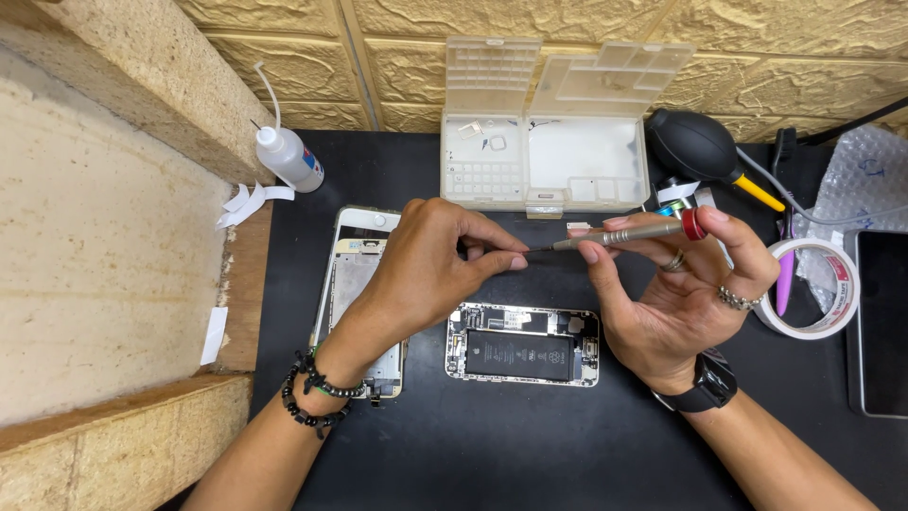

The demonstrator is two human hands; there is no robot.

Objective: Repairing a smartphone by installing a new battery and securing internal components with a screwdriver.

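Both hands met above the opened phone (522,344): her right hand (676,284) was clamped round a slim screwdriver (619,233), held level, while the left hand (426,265) pinched thumb and forefinger together at its tip, perhaps seating a tiny screw, near the parts box (544,161).
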